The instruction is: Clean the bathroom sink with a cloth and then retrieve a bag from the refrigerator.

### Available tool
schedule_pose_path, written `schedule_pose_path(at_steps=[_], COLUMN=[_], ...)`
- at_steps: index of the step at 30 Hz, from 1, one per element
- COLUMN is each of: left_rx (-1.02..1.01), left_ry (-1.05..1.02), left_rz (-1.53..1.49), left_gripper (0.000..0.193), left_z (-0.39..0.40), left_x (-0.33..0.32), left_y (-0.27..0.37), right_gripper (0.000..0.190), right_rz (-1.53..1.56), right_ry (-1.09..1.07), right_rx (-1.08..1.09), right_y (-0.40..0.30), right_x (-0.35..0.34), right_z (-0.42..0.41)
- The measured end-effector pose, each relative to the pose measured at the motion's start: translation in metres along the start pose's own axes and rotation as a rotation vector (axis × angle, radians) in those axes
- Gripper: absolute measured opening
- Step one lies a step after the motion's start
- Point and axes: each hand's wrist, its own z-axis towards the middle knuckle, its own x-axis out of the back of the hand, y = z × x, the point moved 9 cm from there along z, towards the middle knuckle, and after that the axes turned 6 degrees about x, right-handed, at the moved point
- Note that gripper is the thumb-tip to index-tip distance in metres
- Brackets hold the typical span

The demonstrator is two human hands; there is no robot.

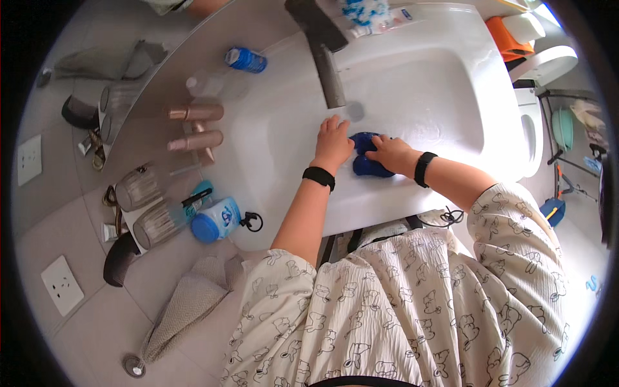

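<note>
In the white washbasin [290, 159] lies a wet-looking dark blue item [371, 165], perhaps cloth or soft rubber, in two rounded lobes. My right hand [392, 154] rests on its right side with the fingers spread over it. At its upper left edge is my left hand [333, 142], its thumb touching the blue and the other fingers pointing towards the tap; whether it grips the item I cannot tell. The dark metal tap [329, 77] reaches over the basin just above my left fingertips, beside the round drain [355, 111].
Left of the basin stand a blue-capped tub [216, 220], ribbed glasses [157, 223], rose-coloured bottles [196, 141] and a blue container [245, 60]. A tube [382, 23] and a blue-white scrubber [362, 10] lie behind the tap. A grey towel [193, 300] hangs at lower left.
</note>
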Motion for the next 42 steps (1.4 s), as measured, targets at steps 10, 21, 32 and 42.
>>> schedule_pose_path(at_steps=[10,21,32,42], left_rx=[0.049,-0.002,-0.094,0.141], left_ry=[-0.056,0.002,0.148,-0.155], left_rz=[0.206,0.202,0.059,0.130], left_gripper=[0.051,0.045,0.044,0.057], left_z=[0.031,0.031,0.020,0.002], left_x=[-0.027,-0.026,-0.032,-0.044], left_y=[0.008,0.025,0.025,0.003], right_gripper=[0.036,0.035,0.037,0.028], right_rz=[-0.148,0.130,0.350,0.042], right_ry=[-0.008,0.665,0.730,0.451], right_rx=[-0.258,-0.656,-0.695,-0.384], right_y=[0.101,0.185,0.160,0.087], right_x=[-0.006,0.031,0.060,0.071], right_z=[-0.082,-0.049,0.021,0.077])
